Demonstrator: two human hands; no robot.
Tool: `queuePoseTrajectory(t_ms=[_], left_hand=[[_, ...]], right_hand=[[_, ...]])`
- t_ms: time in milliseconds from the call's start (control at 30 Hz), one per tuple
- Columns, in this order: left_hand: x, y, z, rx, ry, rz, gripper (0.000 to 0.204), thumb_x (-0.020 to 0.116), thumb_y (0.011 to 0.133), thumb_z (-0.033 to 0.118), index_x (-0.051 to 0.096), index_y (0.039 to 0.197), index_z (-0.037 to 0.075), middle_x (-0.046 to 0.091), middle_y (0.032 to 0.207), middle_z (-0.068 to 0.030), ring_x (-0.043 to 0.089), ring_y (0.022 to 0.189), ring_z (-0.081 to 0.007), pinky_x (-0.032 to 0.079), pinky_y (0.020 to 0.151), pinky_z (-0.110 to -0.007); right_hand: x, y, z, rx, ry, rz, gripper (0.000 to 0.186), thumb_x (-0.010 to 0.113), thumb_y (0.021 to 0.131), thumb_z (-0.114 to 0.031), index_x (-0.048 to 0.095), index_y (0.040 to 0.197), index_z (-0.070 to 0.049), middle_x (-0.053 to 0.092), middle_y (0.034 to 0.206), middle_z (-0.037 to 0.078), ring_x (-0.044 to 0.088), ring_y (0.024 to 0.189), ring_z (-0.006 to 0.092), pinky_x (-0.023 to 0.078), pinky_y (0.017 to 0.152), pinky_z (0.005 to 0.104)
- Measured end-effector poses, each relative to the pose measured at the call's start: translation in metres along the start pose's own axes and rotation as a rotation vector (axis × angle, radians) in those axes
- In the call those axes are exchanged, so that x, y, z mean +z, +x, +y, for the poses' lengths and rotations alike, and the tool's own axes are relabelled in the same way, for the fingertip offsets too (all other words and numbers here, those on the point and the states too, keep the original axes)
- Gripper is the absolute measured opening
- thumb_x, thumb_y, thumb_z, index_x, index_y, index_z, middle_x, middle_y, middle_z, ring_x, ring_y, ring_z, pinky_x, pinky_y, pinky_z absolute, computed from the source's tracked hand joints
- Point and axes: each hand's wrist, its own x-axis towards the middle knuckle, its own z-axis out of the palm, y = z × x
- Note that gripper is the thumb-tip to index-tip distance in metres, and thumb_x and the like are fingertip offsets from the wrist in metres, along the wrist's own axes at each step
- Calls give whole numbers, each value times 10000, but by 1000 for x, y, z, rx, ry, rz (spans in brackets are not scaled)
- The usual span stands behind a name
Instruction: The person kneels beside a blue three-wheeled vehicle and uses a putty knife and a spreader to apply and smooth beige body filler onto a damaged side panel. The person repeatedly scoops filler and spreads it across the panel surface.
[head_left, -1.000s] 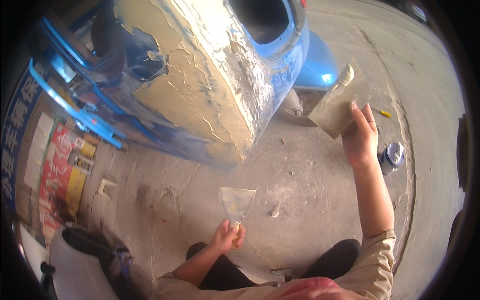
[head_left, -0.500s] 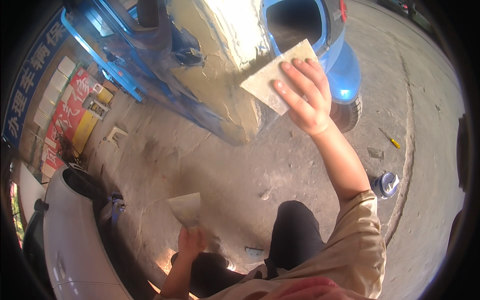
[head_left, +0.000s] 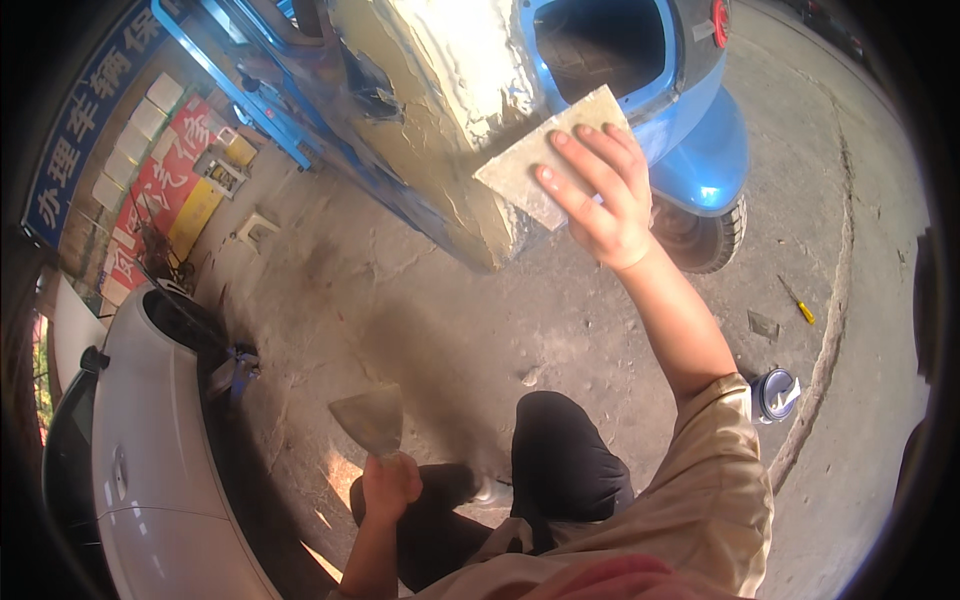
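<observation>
A blue car body with a broad coat of pale, uneven body filler stands ahead of me. My right hand presses its spread fingers on a flat, pale rectangular spreader, with the thumb side hidden beneath. The spreader lies over the filler's right edge; whether it touches the surface all along cannot be seen. Lower left, away from the car, my left hand is closed round the handle of a putty knife, whose wide, smeared blade points up and forward.
A white car stands close on my left. On the concrete floor to the right are a yellow-handled screwdriver and a dark can with a white item on top. A small stool and signboards are at far left.
My right hand and the spreader have shifted slightly left against the frame. The putty knife in my left hand has turned a little. The whole view has tilted somewhat.
</observation>
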Motion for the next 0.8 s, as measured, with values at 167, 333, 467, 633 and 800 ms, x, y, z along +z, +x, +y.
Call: queuePoseTrajectory(t_ms=[167,333,467,633,800], left_hand=[[41,23,-11,-51,21,134,252,473,998,307,419,1005,61,524,725,-78,490,448,-150,391,371,-272],[41,32,-22,-40,-148,-57,365,518,985,401,420,1084,64,534,761,-92,500,474,-155,411,397,-282],[36,32,-22,-20,-3,-110,389,516,980,424,431,1081,58,532,755,-99,512,493,-171,425,417,-299],[25,40,-30,-49,131,-111,376,505,986,414,457,1084,54,537,783,-107,517,511,-176,426,431,-295],[27,44,-37,-107,13,-155,354,545,975,383,467,1123,72,545,848,-119,525,531,-182,435,438,-303]], right_hand=[[6,-24,-15,86,41,1,297,666,786,-141,717,1075,-189,656,1190,76,568,1099,274,403,1019,447],[21,-43,-24,156,38,144,262,703,818,-223,698,1079,-242,647,1200,73,526,1152,283,355,1054,458],[23,-66,-35,193,21,152,309,743,787,-243,685,1088,-276,636,1216,46,517,1172,275,350,1065,461],[19,-64,-41,236,31,120,328,760,768,-253,681,1085,-279,645,1196,40,531,1154,268,358,1064,461],[14,3,-11,16,-59,81,294,631,847,-145,674,1138,-128,637,1199,170,557,1123,338,424,1006,454]])
